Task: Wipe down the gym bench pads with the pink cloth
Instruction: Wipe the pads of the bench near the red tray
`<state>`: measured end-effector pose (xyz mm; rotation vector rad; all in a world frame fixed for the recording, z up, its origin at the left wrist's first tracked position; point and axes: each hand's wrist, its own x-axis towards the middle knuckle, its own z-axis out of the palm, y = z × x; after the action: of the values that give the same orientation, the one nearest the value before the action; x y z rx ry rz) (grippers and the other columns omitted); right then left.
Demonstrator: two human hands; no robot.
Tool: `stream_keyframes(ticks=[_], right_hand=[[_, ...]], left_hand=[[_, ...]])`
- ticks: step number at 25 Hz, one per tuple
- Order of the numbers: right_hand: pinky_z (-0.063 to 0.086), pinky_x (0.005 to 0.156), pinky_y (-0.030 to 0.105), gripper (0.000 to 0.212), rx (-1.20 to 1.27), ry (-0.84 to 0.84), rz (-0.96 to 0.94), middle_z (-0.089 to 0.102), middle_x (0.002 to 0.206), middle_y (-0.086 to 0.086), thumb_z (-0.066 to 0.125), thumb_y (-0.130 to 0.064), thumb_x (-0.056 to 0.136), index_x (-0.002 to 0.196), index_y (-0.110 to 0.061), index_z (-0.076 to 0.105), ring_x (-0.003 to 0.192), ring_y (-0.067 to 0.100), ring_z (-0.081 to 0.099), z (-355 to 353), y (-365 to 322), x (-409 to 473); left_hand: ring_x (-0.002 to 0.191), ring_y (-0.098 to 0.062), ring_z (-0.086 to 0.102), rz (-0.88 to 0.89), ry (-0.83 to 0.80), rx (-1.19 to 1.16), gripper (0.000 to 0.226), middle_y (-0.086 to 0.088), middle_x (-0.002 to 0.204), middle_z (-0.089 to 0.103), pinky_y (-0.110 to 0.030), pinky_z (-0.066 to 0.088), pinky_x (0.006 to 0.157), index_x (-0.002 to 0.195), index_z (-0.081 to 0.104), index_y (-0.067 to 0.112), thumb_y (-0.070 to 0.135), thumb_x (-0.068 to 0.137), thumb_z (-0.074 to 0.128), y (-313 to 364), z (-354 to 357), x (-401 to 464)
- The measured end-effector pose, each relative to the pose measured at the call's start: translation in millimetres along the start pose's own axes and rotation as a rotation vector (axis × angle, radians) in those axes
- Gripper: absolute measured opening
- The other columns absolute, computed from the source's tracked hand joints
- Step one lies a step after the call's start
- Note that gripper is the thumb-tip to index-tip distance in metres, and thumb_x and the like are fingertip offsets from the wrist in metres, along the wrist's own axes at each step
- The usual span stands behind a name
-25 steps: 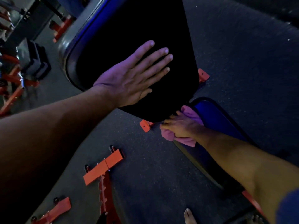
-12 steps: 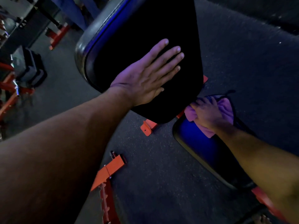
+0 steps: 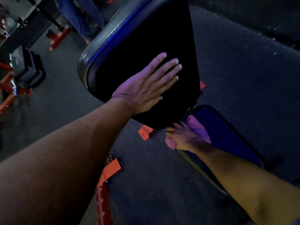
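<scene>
Head view, left hand: we see the left hand [image 3: 146,85] lying flat and released on the back pad [image 3: 146,46], fingers [image 3: 168,69] stretched out and close together, palm down near the pad's lower edge; it grasps nothing.
Head view, right hand: we see the right hand [image 3: 185,137] pressed down on the pink cloth [image 3: 198,129], fingers spread over it and curled at the near edge; it grasps the cloth against the seat pad [image 3: 227,137].
Head view, pink cloth: it lies bunched at the upper end of the seat pad, right by the gap where the two pads meet. Part of it shows beyond the hand toward the pad's middle, and a small fold hangs over the pad's near edge under the thumb side.
Head view, back pad: black, wide and tilted, with a blue line of piping along its left edge; its lower corner overhangs the seat pad's upper end.
Head view, seat pad: dark blue in this light, running toward the lower right, mostly bare past the cloth; the right forearm crosses its lower part.
Head view, frame: orange metal brackets [image 3: 144,132] show under the lower edge of the back pad, and an orange rail [image 3: 107,176] lies on the dark floor [image 3: 243,78] between our arms.
Head view, surroundings: more orange racks [image 3: 9,90] stand at the left edge, dim and blurred; we cannot tell what they carry.
</scene>
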<state>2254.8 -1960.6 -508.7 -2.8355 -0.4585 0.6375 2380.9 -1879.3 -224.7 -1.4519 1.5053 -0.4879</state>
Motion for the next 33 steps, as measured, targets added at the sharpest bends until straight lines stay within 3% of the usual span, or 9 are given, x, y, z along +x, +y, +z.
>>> stream_keyframes(ticks=[3,5,12,17,22,25,27,30,33], right_hand=[[0.016,0.122,0.051,0.068,-0.004,-0.032,-0.153,0.037,0.157,-0.001,0.071,-0.033,0.086,0.148,-0.025,0.044,0.146,0.026,0.026,-2,2,-3],[0.024,0.118,0.05,0.069,0.002,0.06,-0.094,0.04,0.156,-0.004,0.068,-0.031,0.087,0.15,-0.03,0.042,0.143,0.023,0.033,-12,31,-11],[0.038,0.107,0.062,0.064,0.132,0.091,0.58,0.042,0.142,0.003,0.068,-0.03,0.088,0.145,-0.023,0.041,0.132,0.034,0.039,-34,82,-32],[0.041,0.108,0.051,0.053,0.394,-0.075,0.175,0.049,0.147,-0.002,0.062,-0.008,0.088,0.137,-0.028,0.054,0.13,0.029,0.048,-57,20,-86],[0.036,0.102,0.028,0.058,0.943,0.255,0.633,0.057,0.136,0.002,0.057,0.004,0.084,0.137,-0.019,0.058,0.126,0.022,0.052,-61,-62,-208],[0.042,0.106,0.036,0.057,1.113,0.423,0.819,0.061,0.132,0.003,0.061,-0.003,0.08,0.132,-0.026,0.06,0.125,0.024,0.056,-51,-118,-286],[0.05,0.098,0.042,0.044,1.289,0.59,0.994,0.067,0.12,-0.003,0.058,-0.018,0.079,0.116,-0.041,0.062,0.11,0.02,0.063,-45,-149,-324],[0.045,0.09,0.033,0.035,1.415,0.859,1.265,0.069,0.111,0.001,0.056,-0.043,0.072,0.107,-0.04,0.061,0.102,0.021,0.064,-29,-183,-360],[0.039,0.09,0.028,0.031,1.465,0.967,1.374,0.067,0.116,0.003,0.07,-0.02,0.087,0.113,-0.032,0.06,0.11,0.024,0.063,-1,-198,-371]], left_hand=[[0.16,-0.039,-0.004,-0.006,-0.016,0.017,0.075,-0.022,0.173,-0.007,-0.062,-0.004,0.126,0.165,0.0,0.003,0.05,0.108,0.015,2,-2,1],[0.16,-0.039,-0.004,-0.015,0.011,-0.011,0.074,-0.022,0.173,-0.007,-0.062,-0.006,0.126,0.165,0.0,0.002,0.048,0.108,0.015,2,3,-2],[0.16,-0.042,-0.004,0.029,0.001,-0.006,0.075,-0.025,0.172,-0.008,-0.062,-0.002,0.127,0.163,-0.003,-0.001,0.046,0.108,0.014,8,4,2],[0.16,-0.042,-0.005,0.025,0.022,0.056,0.073,-0.024,0.172,-0.007,-0.064,-0.004,0.127,0.164,0.0,0.002,0.047,0.107,0.01,7,-2,3],[0.161,-0.037,0.002,-0.05,0.007,-0.177,0.075,-0.017,0.173,0.01,-0.063,-0.015,0.123,0.165,0.016,0.011,0.056,0.106,0.019,1,-15,1],[0.162,-0.031,0.006,-0.053,-0.004,-0.418,0.075,-0.013,0.174,0.012,-0.06,-0.015,0.125,0.166,0.014,0.018,0.057,0.104,0.029,-3,-27,-6],[0.162,-0.027,0.006,-0.042,-0.029,-0.638,0.075,-0.011,0.175,0.009,-0.058,-0.014,0.125,0.167,0.015,0.021,0.056,0.104,0.037,5,-33,-19],[0.162,-0.023,-0.007,0.173,-0.134,-0.739,0.074,-0.006,0.175,-0.006,-0.06,-0.014,0.125,0.167,0.0,0.026,0.054,0.107,0.033,39,-58,-36],[0.161,-0.021,-0.009,0.417,-0.201,-0.776,0.075,-0.002,0.175,-0.012,-0.059,-0.011,0.125,0.166,-0.007,0.029,0.052,0.108,0.035,85,-81,-32]])
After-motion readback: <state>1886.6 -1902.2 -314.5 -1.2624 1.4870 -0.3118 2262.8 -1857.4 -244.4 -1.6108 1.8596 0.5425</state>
